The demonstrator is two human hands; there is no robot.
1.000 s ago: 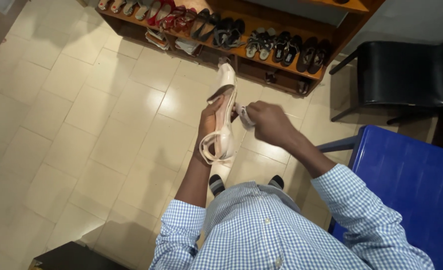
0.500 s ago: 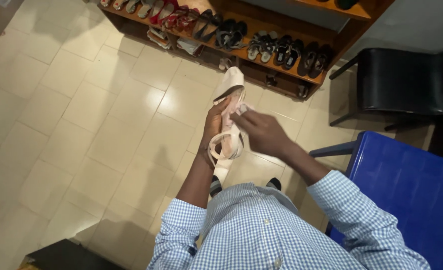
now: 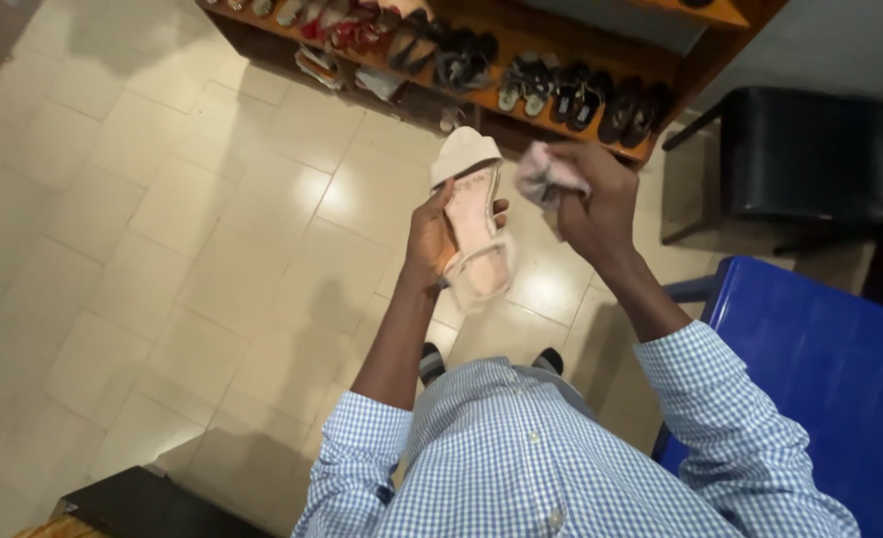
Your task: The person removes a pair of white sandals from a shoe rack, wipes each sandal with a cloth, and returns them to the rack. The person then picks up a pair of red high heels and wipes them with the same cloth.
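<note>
Left of the pale sandal [image 3: 468, 214] lies a wide stretch of glossy cream floor tiles [image 3: 143, 229], square and reflective, with a dark low block [image 3: 133, 503] at the bottom edge. The sandal itself is held up in front of the person's chest, above the tiles: a light pink, open shoe with a smooth whitish sole tip pointing away, a flat insole and a soft looping strap at the near end. The left hand [image 3: 432, 234] is closed around its side from the left, fingers curled under the sole. Just right of the sandal, not touching it, the right hand [image 3: 591, 199] is clenched on a crumpled pinkish cloth [image 3: 544, 174] that looks soft and fuzzy. Beyond the sandal stands a brown wooden shoe rack [image 3: 561, 110] lined with dark and red pairs. Right of the sandal are a black padded chair [image 3: 810, 149] and, nearer, a smooth blue plastic chair [image 3: 820, 369]. Both sleeves are blue-and-white checked cotton.
</note>
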